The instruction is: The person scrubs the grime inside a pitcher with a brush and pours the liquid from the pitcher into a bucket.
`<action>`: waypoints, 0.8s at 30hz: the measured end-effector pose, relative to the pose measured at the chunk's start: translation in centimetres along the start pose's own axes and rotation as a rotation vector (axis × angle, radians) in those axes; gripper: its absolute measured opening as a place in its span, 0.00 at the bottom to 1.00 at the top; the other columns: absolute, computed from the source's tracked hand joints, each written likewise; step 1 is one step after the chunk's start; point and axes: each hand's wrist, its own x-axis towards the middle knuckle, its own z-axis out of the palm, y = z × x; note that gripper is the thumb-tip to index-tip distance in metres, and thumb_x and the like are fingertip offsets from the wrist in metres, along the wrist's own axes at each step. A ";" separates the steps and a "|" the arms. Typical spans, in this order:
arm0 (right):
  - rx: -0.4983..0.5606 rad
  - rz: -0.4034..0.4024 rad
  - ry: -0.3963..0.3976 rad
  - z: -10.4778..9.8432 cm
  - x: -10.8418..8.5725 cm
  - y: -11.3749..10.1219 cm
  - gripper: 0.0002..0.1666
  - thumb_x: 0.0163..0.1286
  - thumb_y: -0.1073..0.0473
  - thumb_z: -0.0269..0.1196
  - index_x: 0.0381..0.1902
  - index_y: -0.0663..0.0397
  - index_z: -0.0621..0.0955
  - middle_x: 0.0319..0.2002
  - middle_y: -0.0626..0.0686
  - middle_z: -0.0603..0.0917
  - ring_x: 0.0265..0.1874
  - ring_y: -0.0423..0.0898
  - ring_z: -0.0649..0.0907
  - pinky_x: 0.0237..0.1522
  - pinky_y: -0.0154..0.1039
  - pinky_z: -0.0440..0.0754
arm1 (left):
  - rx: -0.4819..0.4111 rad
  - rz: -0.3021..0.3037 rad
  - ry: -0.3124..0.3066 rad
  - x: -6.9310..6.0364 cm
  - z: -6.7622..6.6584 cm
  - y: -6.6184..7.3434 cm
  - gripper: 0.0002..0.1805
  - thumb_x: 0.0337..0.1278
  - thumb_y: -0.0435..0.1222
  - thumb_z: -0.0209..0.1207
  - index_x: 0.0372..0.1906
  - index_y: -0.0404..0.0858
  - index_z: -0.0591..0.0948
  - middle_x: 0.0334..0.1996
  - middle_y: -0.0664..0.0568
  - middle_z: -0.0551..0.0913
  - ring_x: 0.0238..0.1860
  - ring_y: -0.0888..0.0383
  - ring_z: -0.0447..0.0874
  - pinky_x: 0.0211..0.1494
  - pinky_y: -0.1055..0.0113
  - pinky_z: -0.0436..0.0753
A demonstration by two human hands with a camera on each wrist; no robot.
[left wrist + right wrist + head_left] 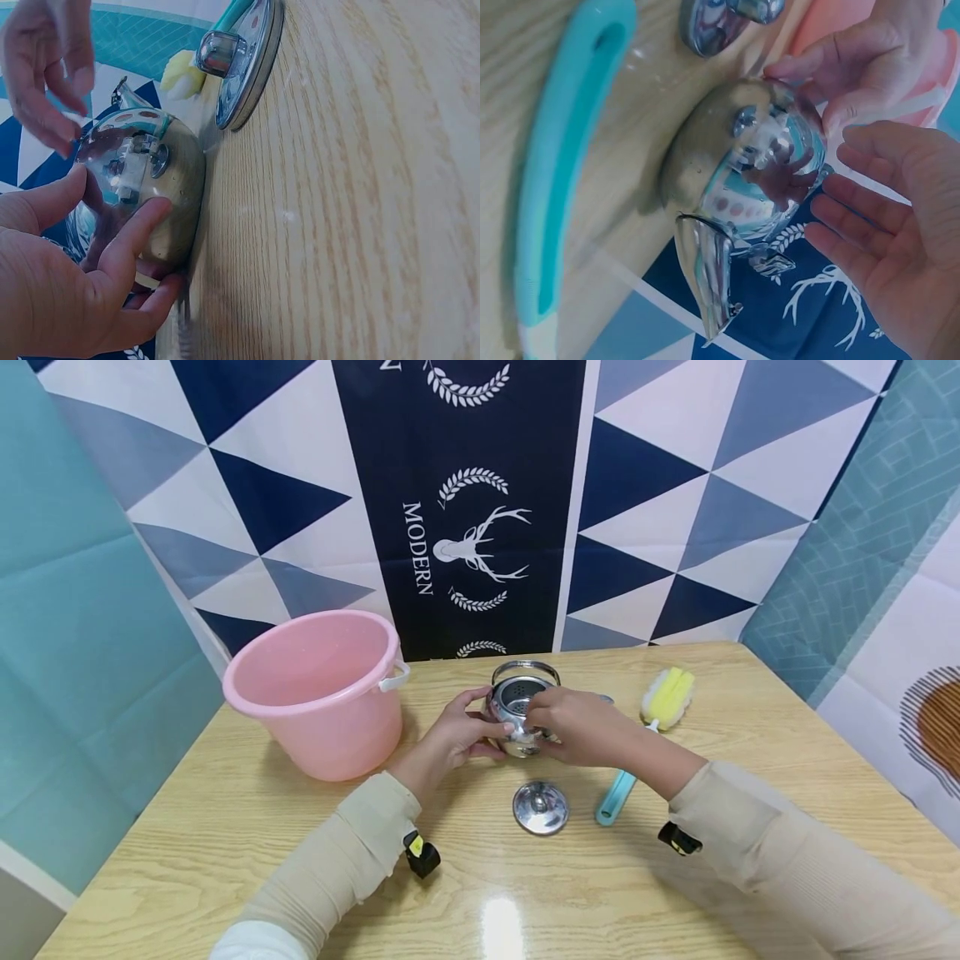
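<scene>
A shiny metal teapot [519, 745] stands on the wooden table, its hoop handle [525, 665] behind the opening. Inside the mouth sits a perforated strainer [516, 692]. My left hand [463, 728] holds the pot's left side, thumb and fingers spread round the body [176, 206]. Over the right part of the mouth hovers my right hand [581, 725]; in the right wrist view its bent, relaxed fingers [866, 199] are beside the pot with nothing in them. The spout [703, 274] points right. The round metal lid [540, 807] lies knob up in front of the pot.
A pink bucket [330, 752] with a white handle stands to the left. Right of the pot lies a brush with a yellow and white sponge head [667, 697] and a teal handle [617, 797]. A patterned cloth [465, 527] hangs behind the table.
</scene>
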 end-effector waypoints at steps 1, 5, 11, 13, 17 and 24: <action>-0.001 -0.001 0.004 0.0 0.2 0.1 0.09 0.55 0.64 0.72 0.35 0.57 0.85 0.38 0.52 0.83 0.36 0.46 0.81 0.36 0.38 0.85 | 0.001 0.000 0.001 0.0 0.0 0.0 0.44 0.49 0.19 0.66 0.71 0.47 0.66 0.46 0.39 0.75 0.36 0.47 0.82 0.41 0.48 0.87; 0.008 0.047 -0.023 -0.2 1.3 0.4 0.09 0.56 0.65 0.71 0.36 0.58 0.84 0.34 0.52 0.82 0.32 0.44 0.79 0.32 0.37 0.81 | -0.005 0.002 -0.008 0.0 0.0 -0.1 0.43 0.50 0.18 0.65 0.71 0.46 0.65 0.45 0.39 0.76 0.36 0.47 0.82 0.40 0.49 0.88; 0.009 0.163 -0.155 -0.1 2.6 0.8 0.14 0.66 0.52 0.67 0.38 0.59 0.84 0.32 0.51 0.82 0.34 0.47 0.80 0.37 0.44 0.82 | -0.007 -0.007 -0.010 0.0 0.0 0.1 0.44 0.50 0.18 0.65 0.71 0.47 0.65 0.47 0.38 0.76 0.36 0.46 0.82 0.40 0.50 0.88; 0.009 0.183 -0.200 0.1 2.9 1.0 0.17 0.70 0.48 0.63 0.36 0.58 0.84 0.31 0.51 0.81 0.33 0.48 0.81 0.37 0.45 0.82 | -0.006 -0.011 -0.014 0.0 0.0 0.1 0.44 0.50 0.19 0.66 0.71 0.47 0.65 0.48 0.37 0.76 0.36 0.46 0.83 0.40 0.51 0.88; 0.026 0.195 -0.258 0.3 3.3 1.1 0.16 0.73 0.49 0.59 0.35 0.56 0.84 0.28 0.49 0.82 0.30 0.46 0.82 0.35 0.46 0.83 | -0.003 -0.008 -0.020 0.0 0.0 0.1 0.43 0.51 0.19 0.66 0.71 0.47 0.64 0.48 0.37 0.75 0.34 0.46 0.83 0.40 0.50 0.88; 0.054 0.205 -0.299 0.2 3.7 1.0 0.14 0.73 0.52 0.60 0.31 0.53 0.82 0.22 0.46 0.78 0.22 0.42 0.76 0.28 0.42 0.78 | -0.013 -0.002 -0.025 0.0 0.0 0.1 0.44 0.51 0.18 0.65 0.71 0.47 0.64 0.45 0.39 0.75 0.32 0.49 0.81 0.40 0.50 0.88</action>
